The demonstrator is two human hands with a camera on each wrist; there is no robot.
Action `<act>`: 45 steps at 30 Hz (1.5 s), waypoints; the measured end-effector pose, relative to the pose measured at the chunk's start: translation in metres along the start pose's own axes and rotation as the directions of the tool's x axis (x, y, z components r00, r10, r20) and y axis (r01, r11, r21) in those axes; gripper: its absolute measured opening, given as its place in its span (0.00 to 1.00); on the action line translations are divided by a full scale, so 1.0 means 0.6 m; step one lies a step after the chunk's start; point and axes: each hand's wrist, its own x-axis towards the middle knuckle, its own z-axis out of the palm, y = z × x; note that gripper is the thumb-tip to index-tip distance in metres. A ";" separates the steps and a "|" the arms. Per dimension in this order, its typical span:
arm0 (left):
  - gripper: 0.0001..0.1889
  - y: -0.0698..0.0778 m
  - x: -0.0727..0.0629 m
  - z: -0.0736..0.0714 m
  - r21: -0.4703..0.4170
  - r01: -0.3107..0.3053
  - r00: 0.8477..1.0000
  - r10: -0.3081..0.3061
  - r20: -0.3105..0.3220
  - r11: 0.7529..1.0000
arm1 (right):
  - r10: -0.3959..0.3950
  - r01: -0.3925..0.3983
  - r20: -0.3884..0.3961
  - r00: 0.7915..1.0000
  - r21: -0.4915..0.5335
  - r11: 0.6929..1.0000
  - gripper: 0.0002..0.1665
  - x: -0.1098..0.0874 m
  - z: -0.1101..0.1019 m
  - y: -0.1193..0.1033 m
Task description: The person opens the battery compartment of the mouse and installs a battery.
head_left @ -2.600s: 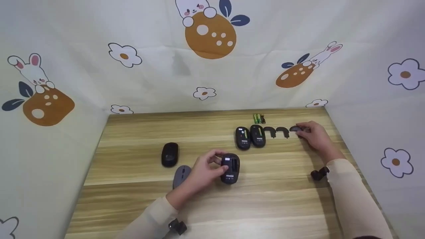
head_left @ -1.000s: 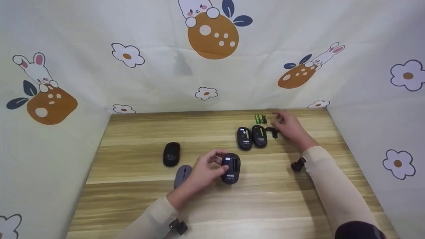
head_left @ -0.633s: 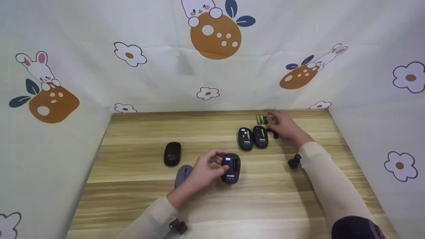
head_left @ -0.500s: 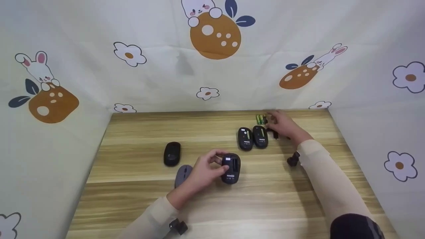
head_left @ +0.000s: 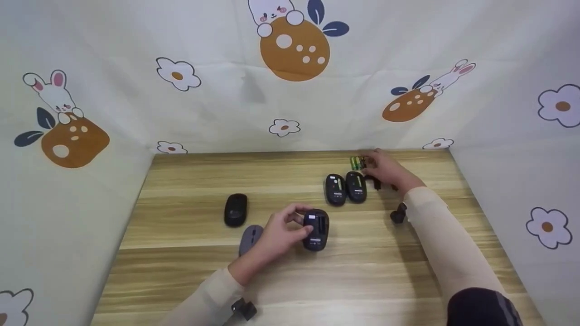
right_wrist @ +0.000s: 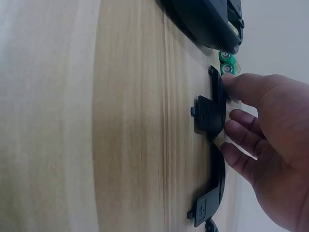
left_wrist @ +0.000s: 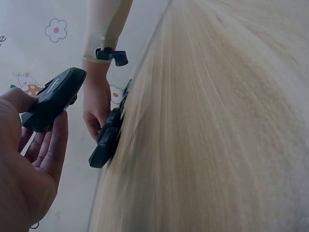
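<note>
Your left hand (head_left: 284, 227) pinched a mouse (head_left: 317, 236) by its sides. Far right, your right hand (head_left: 386, 169) reached batteries (head_left: 356, 163), likely light, stiff, slick, best taken mid-length; its fingers' grip was unclear.

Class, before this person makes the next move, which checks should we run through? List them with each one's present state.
1. Left hand grips the black mouse, underside up: ok.
2. Battery slot in that mouse ready: ok, it looks empty and uncovered.
3. Right hand close to the batteries: ok, its fingertips are right at them.
4. A battery firmly pinched: cannot tell, the fingers hide the contact.
5. Loose covers within reach: ok, on the table by the right hand.
6. Two upturned mice closed up: not ok, slots uncovered.
</note>
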 end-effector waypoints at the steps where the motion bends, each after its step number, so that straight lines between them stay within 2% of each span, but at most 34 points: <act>1: 0.24 0.000 0.000 0.000 -0.003 0.004 1.000 -0.004 0.000 1.000 | 0.000 0.000 0.000 1.000 0.008 1.000 0.33 0.000 0.000 0.001; 5: 0.24 -0.001 0.000 0.001 0.000 0.005 1.000 -0.005 0.000 1.000 | -0.004 0.006 -0.028 1.000 0.068 0.998 0.30 -0.003 0.001 0.001; 10: 0.23 -0.003 0.001 0.001 0.011 -0.015 1.000 0.015 0.004 1.000 | -0.045 0.064 -0.149 0.988 0.126 0.990 0.27 -0.012 0.007 -0.005; 15: 0.23 -0.004 0.003 0.001 0.008 -0.029 1.000 0.029 0.007 1.000 | -0.048 0.095 -0.294 0.954 0.145 0.985 0.19 -0.021 0.015 0.001; 18: 0.23 -0.005 0.003 0.001 0.001 -0.029 1.000 0.029 0.007 1.000 | -0.029 0.108 -0.366 0.930 0.197 0.974 0.16 -0.032 0.016 -0.004; 21: 0.23 -0.004 0.003 0.000 0.002 -0.019 1.000 0.019 0.005 1.000 | 0.005 0.118 -0.406 0.914 0.277 0.954 0.14 -0.045 0.017 -0.016; 26: 0.24 -0.003 0.003 0.001 0.002 -0.013 1.000 0.013 0.005 1.000 | 0.003 0.168 -0.446 0.895 0.344 0.924 0.14 -0.067 0.024 -0.041; 32: 0.24 -0.002 0.002 0.002 0.002 -0.020 1.000 0.020 0.004 1.000 | -0.037 0.234 -0.483 0.875 0.356 0.905 0.13 -0.092 0.033 -0.075; 38: 0.23 -0.002 0.002 0.002 0.006 -0.044 0.999 0.044 0.006 0.999 | -0.040 0.257 -0.477 0.878 0.401 0.879 0.16 -0.119 0.044 -0.110; 45: 0.23 0.000 0.002 0.002 -0.002 -0.048 0.999 0.048 0.003 0.999 | -0.068 0.310 -0.461 0.885 0.473 0.825 0.15 -0.144 0.062 -0.145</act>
